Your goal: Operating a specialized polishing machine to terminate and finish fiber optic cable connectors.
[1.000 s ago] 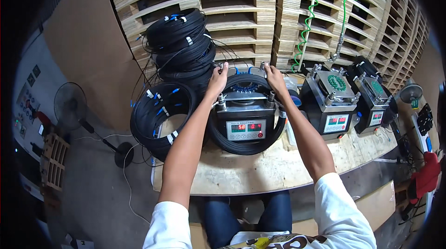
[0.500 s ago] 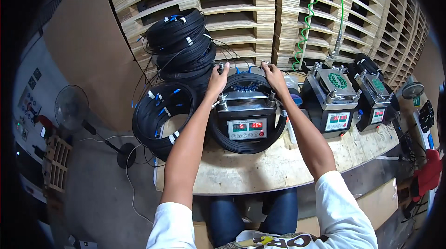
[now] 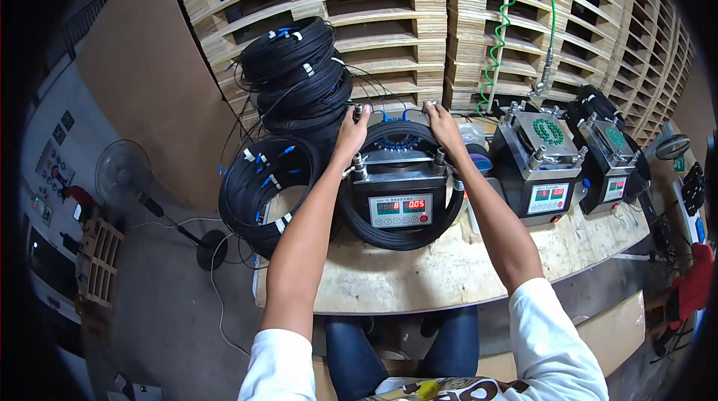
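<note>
machine (image 3: 402, 190) partly hidden by coil (image 3: 398, 241)

Three machines (image 3: 402, 210), two green hoses (image 3: 553, 23)

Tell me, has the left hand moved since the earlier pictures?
No; judged against the nearest digital control panel, the left hand shows no clear shift.

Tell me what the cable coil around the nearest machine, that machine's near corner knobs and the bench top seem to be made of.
Cable coil: probably plastic-jacketed; smooth black strands with a soft sheen.
Near corner knobs: likely steel or plated metal; silvery, with bright highlights.
Bench top: apparently plywood or similar board; pale tan with dark scuffs, finish looks worn.
</note>
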A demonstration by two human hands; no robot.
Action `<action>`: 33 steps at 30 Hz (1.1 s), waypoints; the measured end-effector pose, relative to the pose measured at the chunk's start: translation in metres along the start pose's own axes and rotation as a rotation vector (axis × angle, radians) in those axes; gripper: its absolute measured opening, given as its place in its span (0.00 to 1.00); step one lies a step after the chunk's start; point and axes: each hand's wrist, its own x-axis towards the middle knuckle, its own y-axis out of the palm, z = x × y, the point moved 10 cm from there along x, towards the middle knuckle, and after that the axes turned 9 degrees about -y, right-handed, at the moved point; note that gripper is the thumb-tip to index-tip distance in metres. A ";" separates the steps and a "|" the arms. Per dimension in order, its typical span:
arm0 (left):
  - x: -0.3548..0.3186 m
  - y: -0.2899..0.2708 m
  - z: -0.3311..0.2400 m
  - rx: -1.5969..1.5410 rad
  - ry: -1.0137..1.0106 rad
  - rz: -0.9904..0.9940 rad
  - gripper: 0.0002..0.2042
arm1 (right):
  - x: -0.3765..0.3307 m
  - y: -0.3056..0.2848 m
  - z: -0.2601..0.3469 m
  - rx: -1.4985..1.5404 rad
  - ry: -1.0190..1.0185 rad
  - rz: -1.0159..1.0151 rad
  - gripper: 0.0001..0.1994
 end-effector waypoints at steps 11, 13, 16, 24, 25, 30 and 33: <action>-0.003 0.005 -0.001 -0.033 -0.056 0.044 0.40 | 0.004 -0.004 -0.012 -0.031 -0.038 -0.041 0.32; -0.006 0.005 0.001 -0.013 -0.090 0.059 0.41 | 0.002 -0.003 -0.007 -0.031 -0.058 -0.055 0.29; -0.004 0.004 0.001 -0.014 -0.094 0.045 0.42 | -0.001 -0.007 0.009 -0.009 -0.116 -0.067 0.28; -0.001 0.002 0.001 -0.003 -0.062 0.020 0.43 | -0.003 -0.009 0.010 0.022 -0.046 -0.072 0.30; -0.001 0.002 0.000 -0.013 -0.047 0.006 0.43 | -0.004 -0.009 0.009 0.022 -0.046 -0.071 0.30; 0.000 0.004 0.002 -0.006 -0.061 0.038 0.41 | -0.005 -0.012 0.011 -0.023 -0.048 -0.080 0.31; 0.003 0.001 0.008 -0.012 -0.072 0.027 0.40 | -0.005 -0.005 0.008 -0.006 -0.012 -0.045 0.32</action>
